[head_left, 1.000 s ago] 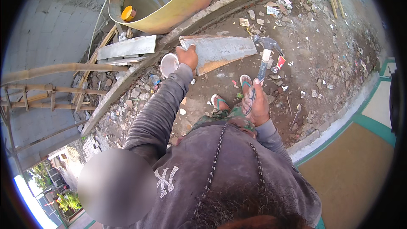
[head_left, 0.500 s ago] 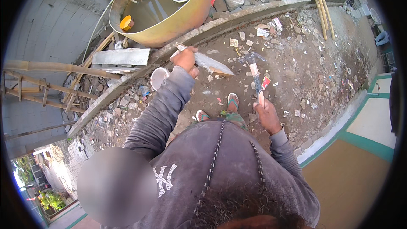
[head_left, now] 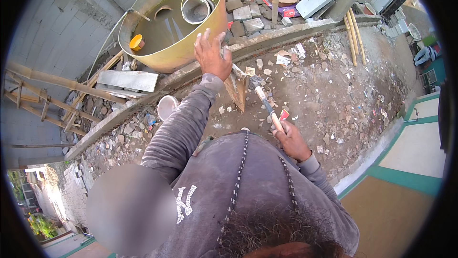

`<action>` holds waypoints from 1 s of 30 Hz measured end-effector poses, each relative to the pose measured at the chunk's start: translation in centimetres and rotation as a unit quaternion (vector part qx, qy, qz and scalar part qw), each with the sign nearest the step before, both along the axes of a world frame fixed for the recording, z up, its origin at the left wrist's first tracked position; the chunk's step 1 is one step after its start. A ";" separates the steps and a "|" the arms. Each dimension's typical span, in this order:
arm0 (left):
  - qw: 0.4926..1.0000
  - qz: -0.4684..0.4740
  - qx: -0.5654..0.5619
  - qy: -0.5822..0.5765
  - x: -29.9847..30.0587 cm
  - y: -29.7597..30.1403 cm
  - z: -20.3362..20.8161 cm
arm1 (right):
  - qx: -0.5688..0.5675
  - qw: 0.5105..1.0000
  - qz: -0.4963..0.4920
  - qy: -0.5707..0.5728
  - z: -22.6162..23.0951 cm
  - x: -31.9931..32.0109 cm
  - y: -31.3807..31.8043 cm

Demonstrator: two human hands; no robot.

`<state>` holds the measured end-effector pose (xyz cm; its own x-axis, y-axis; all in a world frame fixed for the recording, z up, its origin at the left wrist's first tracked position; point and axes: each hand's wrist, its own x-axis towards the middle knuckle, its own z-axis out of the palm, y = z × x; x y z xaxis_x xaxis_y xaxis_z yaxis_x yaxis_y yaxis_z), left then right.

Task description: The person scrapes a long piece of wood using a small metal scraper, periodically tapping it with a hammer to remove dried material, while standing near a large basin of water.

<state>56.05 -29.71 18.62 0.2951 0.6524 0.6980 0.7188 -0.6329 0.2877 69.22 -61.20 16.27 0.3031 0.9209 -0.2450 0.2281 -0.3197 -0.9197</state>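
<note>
My left hand (head_left: 213, 58) is open, its fingers spread and stretched away from me. Just beyond its wrist on the right is a piece of wooden board (head_left: 235, 93), tilted, with its far part partly hidden; I cannot tell whether the palm touches it. My right hand (head_left: 292, 141) is wrapped round the handle of a claw hammer (head_left: 267, 106). The hammer's head lies beside the board's right edge, and whether they touch is unclear.
A large yellowish tub (head_left: 176, 60) of murky water stands beyond a low concrete wall (head_left: 267, 38), with a bucket (head_left: 195, 10) and a yellow scoop (head_left: 137, 42) in it. A white pail (head_left: 167, 107) sits near my left forearm. Rubble covers the ground; bamboo poles (head_left: 353, 38) lean at right.
My left hand has gone from gripping the board to spread fingers. The board has turned more upright in view. The hammer has swung left, its head now beside the board.
</note>
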 end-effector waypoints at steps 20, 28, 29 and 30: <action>0.904 -0.233 -0.199 0.298 5.8 -3.7 1.5 | -0.204 0.975 -0.088 0.028 7.6 0.7 0.8; 0.884 -0.260 -0.234 0.311 4.4 -4.2 1.8 | -0.279 0.952 -0.124 -0.001 15.9 -2.1 2.4; 0.885 -0.263 -0.233 0.306 4.6 -4.0 1.8 | -0.288 0.948 -0.138 -0.010 16.7 -2.6 2.7; 0.886 -0.264 -0.233 0.301 4.4 -3.9 1.4 | -0.256 0.959 -0.110 -0.043 14.2 -2.7 1.8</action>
